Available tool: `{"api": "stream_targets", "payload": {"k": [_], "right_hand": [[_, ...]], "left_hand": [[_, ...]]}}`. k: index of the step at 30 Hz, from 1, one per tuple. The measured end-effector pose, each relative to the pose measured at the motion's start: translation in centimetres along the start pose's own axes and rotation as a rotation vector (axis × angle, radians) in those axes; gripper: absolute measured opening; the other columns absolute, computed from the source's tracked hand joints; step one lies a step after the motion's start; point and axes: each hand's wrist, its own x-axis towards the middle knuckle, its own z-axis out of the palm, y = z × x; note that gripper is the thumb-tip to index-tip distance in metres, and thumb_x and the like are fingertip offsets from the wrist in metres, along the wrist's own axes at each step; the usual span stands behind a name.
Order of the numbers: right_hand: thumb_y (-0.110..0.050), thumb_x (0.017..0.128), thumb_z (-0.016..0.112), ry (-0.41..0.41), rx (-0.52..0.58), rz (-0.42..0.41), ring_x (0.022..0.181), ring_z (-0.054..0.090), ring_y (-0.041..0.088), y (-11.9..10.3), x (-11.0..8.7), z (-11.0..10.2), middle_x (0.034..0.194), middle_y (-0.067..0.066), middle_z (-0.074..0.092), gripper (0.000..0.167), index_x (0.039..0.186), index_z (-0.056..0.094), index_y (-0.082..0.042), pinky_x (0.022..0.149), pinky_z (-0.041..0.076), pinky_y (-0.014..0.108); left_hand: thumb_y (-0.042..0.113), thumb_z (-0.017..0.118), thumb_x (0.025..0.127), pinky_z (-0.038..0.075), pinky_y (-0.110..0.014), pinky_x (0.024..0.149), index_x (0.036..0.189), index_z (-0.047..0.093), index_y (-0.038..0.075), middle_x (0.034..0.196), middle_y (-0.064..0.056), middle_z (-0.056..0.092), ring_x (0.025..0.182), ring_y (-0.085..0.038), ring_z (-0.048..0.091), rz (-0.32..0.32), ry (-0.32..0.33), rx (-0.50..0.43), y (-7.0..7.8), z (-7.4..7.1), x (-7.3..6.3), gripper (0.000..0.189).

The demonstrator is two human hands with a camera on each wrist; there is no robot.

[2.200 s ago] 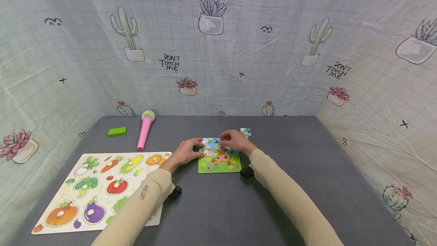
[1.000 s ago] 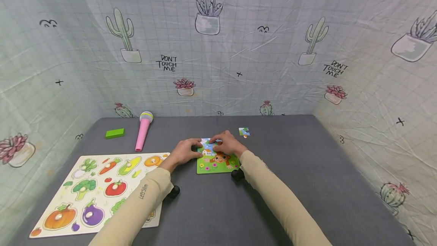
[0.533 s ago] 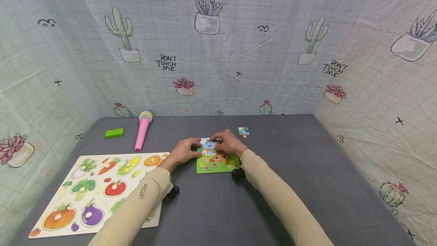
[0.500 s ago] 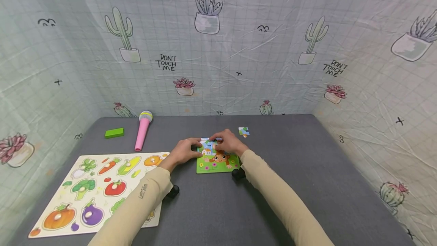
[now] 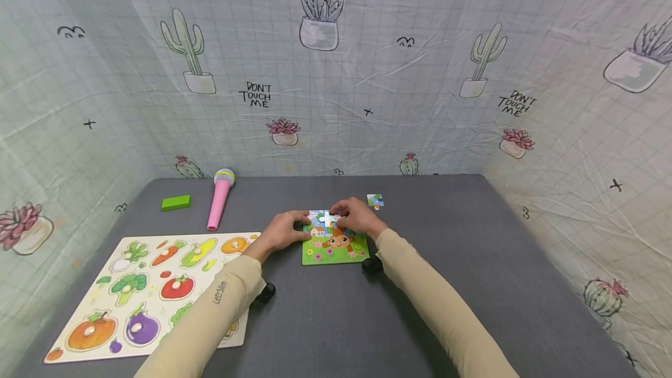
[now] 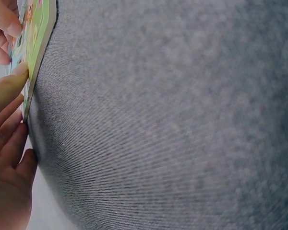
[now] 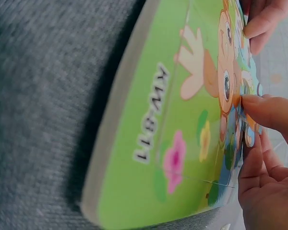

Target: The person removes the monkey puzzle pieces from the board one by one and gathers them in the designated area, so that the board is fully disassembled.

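A small monkey jigsaw puzzle [image 5: 336, 252] with a green border lies on the grey table. My left hand [image 5: 286, 231] grips its left edge, the thumb resting on the face and the fingers along the side. Over the upper part of the puzzle, my right hand [image 5: 359, 217] pinches a pale blue jigsaw piece [image 5: 328, 219] between thumb and fingers. In the right wrist view the jigsaw piece [image 7: 251, 125] stands tilted above the puzzle's surface, partly hidden by the thumb. Another loose puzzle piece [image 5: 375, 200] lies beyond the right hand.
A white vegetable peg board [image 5: 157, 296] lies at the left, partly under the left sleeve. Behind it are a pink toy microphone [image 5: 219, 203] and a green block [image 5: 175, 203]. A printed cloth [image 5: 336, 74] hangs around the table's back and sides.
My right hand has shifted slightly right, and the pale blue piece in its fingers now shows tilted up from the puzzle. My left hand has stayed at the edge.
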Motion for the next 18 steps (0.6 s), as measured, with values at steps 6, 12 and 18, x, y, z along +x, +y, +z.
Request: {"api": "stream_targets", "payload": {"k": [6,12,18], "right_hand": [[-0.003,0.091,0.067,-0.015,0.029,0.057,0.111,0.06,0.027,-0.16,0.05,-0.09,0.121,0.007,0.066,0.03,0.12,0.069,-0.009,0.088,0.053,0.039],[-0.008,0.089,0.071,-0.056,-0.018,0.05,0.12,0.056,0.029,-0.07,0.24,-0.18,0.129,0.007,0.061,0.035,0.124,0.068,-0.012,0.096,0.05,0.043],[-0.006,0.089,0.07,-0.079,-0.052,0.022,0.123,0.053,0.031,-0.04,0.39,-0.29,0.134,0.009,0.058,0.038,0.127,0.067,-0.012,0.099,0.048,0.044]], "left_hand": [[0.02,0.076,0.086,0.034,-0.049,0.111,0.118,0.07,0.005,0.142,-0.011,0.053,0.135,-0.033,0.043,-0.003,-0.006,0.019,-0.02,0.01,0.11,0.037],[0.02,0.077,0.085,0.035,-0.049,0.11,0.117,0.07,0.004,0.141,-0.011,0.054,0.134,-0.033,0.044,-0.008,0.0,0.025,-0.12,0.19,0.14,0.036],[0.021,0.078,0.085,0.035,-0.048,0.111,0.117,0.07,0.005,0.141,-0.01,0.054,0.134,-0.032,0.044,-0.013,-0.002,0.028,0.06,0.07,0.15,0.037]]}}
